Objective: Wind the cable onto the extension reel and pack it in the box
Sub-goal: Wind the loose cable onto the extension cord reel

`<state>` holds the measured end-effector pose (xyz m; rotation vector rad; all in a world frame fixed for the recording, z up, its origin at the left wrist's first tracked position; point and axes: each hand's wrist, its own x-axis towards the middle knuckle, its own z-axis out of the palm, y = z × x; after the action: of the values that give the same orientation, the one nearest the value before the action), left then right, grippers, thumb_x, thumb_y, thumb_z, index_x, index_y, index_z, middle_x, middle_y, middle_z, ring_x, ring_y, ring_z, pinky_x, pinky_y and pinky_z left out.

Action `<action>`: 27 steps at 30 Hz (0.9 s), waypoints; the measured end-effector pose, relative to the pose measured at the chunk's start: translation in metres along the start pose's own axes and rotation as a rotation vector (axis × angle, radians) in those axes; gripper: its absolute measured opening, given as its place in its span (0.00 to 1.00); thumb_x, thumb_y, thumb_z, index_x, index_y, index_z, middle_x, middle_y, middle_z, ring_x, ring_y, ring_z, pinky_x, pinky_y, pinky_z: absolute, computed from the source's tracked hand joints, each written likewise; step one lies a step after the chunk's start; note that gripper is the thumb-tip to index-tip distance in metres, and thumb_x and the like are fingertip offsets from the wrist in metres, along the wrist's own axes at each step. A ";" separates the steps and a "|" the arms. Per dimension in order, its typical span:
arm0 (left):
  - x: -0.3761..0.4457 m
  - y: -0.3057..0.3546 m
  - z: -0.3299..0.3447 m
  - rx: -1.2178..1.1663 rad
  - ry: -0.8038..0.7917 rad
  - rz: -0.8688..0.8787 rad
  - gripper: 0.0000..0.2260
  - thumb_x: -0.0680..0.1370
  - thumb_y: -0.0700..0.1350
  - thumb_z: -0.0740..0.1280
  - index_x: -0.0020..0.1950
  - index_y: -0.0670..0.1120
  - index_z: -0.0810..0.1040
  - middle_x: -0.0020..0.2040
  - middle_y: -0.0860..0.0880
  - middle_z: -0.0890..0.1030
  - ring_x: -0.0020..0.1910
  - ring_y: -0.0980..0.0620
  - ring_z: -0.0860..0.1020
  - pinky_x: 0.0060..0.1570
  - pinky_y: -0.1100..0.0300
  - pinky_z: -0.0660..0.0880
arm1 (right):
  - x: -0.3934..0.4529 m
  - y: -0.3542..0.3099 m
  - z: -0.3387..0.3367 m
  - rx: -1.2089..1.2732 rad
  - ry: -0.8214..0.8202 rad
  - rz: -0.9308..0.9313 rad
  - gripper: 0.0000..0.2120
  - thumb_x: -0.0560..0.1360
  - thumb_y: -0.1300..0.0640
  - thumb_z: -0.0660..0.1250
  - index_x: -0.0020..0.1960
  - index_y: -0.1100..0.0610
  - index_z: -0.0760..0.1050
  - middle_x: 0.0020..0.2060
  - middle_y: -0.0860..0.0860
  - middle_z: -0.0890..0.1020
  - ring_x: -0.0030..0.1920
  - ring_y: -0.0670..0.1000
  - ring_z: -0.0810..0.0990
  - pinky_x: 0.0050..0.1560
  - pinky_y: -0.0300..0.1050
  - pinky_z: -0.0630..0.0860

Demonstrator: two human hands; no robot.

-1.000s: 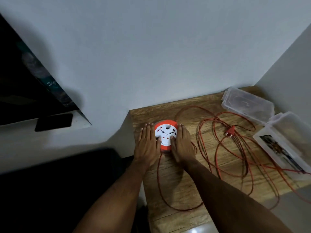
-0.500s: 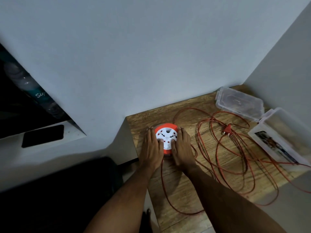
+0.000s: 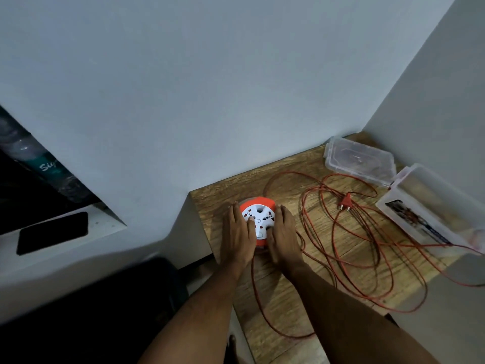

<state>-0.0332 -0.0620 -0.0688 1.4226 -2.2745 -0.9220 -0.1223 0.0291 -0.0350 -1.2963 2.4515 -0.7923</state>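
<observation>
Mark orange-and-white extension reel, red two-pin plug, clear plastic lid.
orange-and-white round extension reel [image 3: 259, 215], head view, white socket face.
red two-pin plug [image 3: 346, 200], head view, plug body.
clear plastic lid [image 3: 359, 160], head view, flat centre.

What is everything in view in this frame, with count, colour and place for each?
table: 1, brown wood, set into the room corner
reel: 1, orange with a white socket face, on the table's far left part
cable: 1, red, in loose loops on the table right of the reel
plug: 1, red, on the table among the loops
box: 1, clear, lid off, at the table's right edge
lid: 1, clear, far corner of the table
phone: 1, black, on the white ledge at left
bottles: count unclear, clear with teal label, far left
left hand: 1, flat against the reel's left side
right hand: 1, flat against the reel's right side
</observation>
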 end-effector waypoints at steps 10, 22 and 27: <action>0.014 0.076 0.006 -0.068 0.031 0.201 0.25 0.85 0.50 0.54 0.81 0.42 0.56 0.80 0.43 0.61 0.77 0.45 0.64 0.74 0.49 0.67 | 0.003 0.016 -0.054 -0.063 0.200 0.137 0.27 0.83 0.61 0.57 0.79 0.67 0.53 0.77 0.65 0.59 0.77 0.61 0.58 0.78 0.54 0.58; 0.019 0.273 0.000 -0.189 0.038 0.689 0.19 0.80 0.44 0.67 0.69 0.36 0.73 0.67 0.33 0.77 0.65 0.34 0.77 0.64 0.41 0.77 | 0.007 0.052 -0.211 0.028 0.640 0.195 0.26 0.83 0.58 0.52 0.79 0.66 0.54 0.76 0.62 0.61 0.76 0.59 0.60 0.77 0.55 0.62; 0.009 0.341 -0.007 -0.348 0.086 0.774 0.29 0.83 0.56 0.49 0.74 0.38 0.68 0.72 0.38 0.74 0.70 0.39 0.74 0.69 0.46 0.74 | 0.010 0.065 -0.268 0.010 0.822 0.226 0.27 0.83 0.55 0.48 0.80 0.64 0.54 0.78 0.60 0.59 0.78 0.57 0.56 0.79 0.55 0.59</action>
<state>-0.2684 0.0307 0.1604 0.3620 -2.1673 -0.8925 -0.2954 0.1424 0.1477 -0.7315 3.1022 -1.4901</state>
